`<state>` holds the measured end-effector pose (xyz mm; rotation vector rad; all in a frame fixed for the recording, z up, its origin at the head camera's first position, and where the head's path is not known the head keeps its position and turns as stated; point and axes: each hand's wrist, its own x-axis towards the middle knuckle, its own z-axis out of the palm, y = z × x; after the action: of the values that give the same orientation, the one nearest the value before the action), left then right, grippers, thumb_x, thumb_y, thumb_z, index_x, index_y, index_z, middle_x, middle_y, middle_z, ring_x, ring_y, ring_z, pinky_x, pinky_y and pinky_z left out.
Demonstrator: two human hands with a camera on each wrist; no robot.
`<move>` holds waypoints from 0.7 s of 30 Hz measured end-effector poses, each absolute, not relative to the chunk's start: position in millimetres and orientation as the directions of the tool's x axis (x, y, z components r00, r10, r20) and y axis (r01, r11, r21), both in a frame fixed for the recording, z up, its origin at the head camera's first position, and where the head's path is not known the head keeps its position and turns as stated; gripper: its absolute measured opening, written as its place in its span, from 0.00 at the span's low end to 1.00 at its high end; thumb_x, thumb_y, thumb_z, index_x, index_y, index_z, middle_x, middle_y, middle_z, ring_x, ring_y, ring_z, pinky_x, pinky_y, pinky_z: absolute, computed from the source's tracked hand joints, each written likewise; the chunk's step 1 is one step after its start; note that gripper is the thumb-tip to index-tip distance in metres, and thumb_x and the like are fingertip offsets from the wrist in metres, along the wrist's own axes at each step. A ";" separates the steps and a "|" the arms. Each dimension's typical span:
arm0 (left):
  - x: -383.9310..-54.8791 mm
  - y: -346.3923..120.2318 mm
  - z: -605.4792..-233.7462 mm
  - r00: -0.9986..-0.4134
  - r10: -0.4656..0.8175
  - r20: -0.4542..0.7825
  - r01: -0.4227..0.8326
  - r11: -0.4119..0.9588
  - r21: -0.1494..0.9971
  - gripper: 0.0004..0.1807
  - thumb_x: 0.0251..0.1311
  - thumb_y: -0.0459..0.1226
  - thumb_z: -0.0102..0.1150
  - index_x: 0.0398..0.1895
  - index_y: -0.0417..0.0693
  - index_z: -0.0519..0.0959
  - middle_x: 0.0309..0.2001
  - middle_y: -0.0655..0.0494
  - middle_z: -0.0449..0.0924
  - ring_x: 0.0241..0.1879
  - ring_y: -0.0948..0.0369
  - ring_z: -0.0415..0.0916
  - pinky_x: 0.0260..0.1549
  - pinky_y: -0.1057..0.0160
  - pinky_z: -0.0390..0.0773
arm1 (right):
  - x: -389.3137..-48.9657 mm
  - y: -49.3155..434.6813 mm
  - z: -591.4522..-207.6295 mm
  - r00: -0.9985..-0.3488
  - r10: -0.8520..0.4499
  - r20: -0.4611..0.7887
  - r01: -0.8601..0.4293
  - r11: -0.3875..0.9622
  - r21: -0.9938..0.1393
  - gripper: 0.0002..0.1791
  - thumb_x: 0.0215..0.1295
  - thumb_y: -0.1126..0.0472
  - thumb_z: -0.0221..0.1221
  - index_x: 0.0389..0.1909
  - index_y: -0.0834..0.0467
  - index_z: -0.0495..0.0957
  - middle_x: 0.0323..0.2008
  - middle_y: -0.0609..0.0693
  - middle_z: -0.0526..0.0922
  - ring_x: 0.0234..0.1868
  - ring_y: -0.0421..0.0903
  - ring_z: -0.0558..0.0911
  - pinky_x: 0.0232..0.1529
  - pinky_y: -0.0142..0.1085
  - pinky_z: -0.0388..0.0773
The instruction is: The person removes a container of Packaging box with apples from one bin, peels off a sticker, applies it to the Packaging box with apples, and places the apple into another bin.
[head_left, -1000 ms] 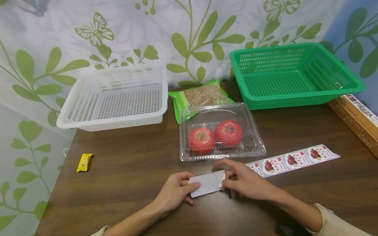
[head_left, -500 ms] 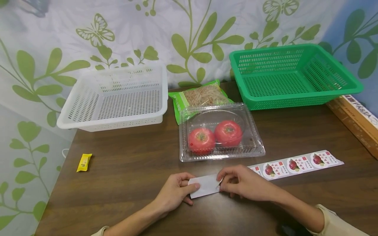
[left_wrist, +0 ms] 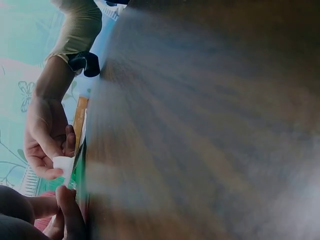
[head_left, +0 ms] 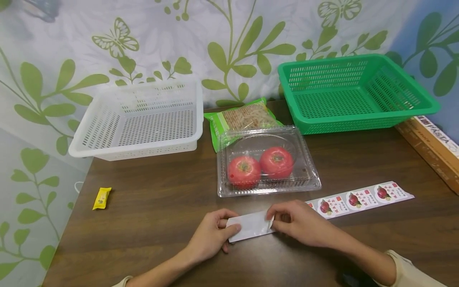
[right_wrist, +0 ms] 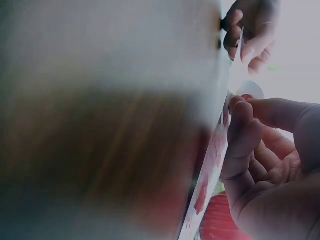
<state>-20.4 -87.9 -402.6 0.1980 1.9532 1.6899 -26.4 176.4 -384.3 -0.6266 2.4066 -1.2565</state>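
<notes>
A strip of stickers (head_left: 362,200), printed with red fruit, lies slanting across the table at the right. Its white end (head_left: 251,228) spans the gap between the hands, plain side up. My left hand (head_left: 213,232) grips that end, thumb on top and fingers beneath. My right hand (head_left: 301,224) pinches a small lifted edge at the other side of the white part, thumb against index finger. In the right wrist view a pale rounded sticker (right_wrist: 252,90) with a red patch shows beside the right fingertips. The right hand covers part of the strip.
A clear plastic box (head_left: 265,190) with two tomatoes (head_left: 277,161) stands just beyond the hands, a green packet (head_left: 222,123) behind it. White basket (head_left: 143,153) at back left, green basket (head_left: 358,119) at back right. A yellow sachet (head_left: 102,198) lies left, a pasta box (head_left: 430,147) far right.
The right index finger was stretched out and has curled in to pinch the edge. The right hand has shifted slightly right, and the strip has moved a little. The left hand barely moved.
</notes>
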 end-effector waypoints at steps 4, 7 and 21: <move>-19.3 -89.6 -402.7 -0.853 0.450 -0.265 -0.162 0.255 0.953 0.13 0.64 0.29 0.62 0.50 0.37 0.76 0.25 0.52 0.79 0.16 0.62 0.74 0.13 0.63 0.78 | -24.7 180.2 -381.9 -0.848 -0.523 -0.087 -0.239 0.524 -0.818 0.09 0.62 0.67 0.63 0.37 0.49 0.83 0.23 0.35 0.76 0.27 0.35 0.75 0.29 0.32 0.74; -19.0 -90.2 -401.5 -0.858 0.448 -0.251 -0.131 0.281 0.951 0.14 0.63 0.28 0.62 0.51 0.40 0.77 0.25 0.53 0.77 0.15 0.62 0.74 0.14 0.60 0.80 | -23.9 184.9 -379.4 -0.849 -0.526 -0.049 -0.270 0.512 -0.815 0.10 0.62 0.68 0.63 0.37 0.48 0.83 0.23 0.34 0.76 0.27 0.35 0.75 0.29 0.32 0.75; -18.9 -91.7 -400.6 -0.878 0.438 -0.196 0.004 0.414 0.910 0.11 0.61 0.29 0.63 0.46 0.42 0.81 0.12 0.59 0.71 0.09 0.65 0.72 0.12 0.64 0.77 | -24.2 206.5 -342.4 -0.843 -0.536 0.046 -0.306 0.406 -0.861 0.07 0.65 0.66 0.63 0.41 0.52 0.84 0.32 0.41 0.82 0.31 0.39 0.78 0.28 0.32 0.77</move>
<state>-18.9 -91.7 -400.6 0.3769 2.2698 1.4589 -24.2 206.5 -342.4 -0.7416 2.4261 -1.4093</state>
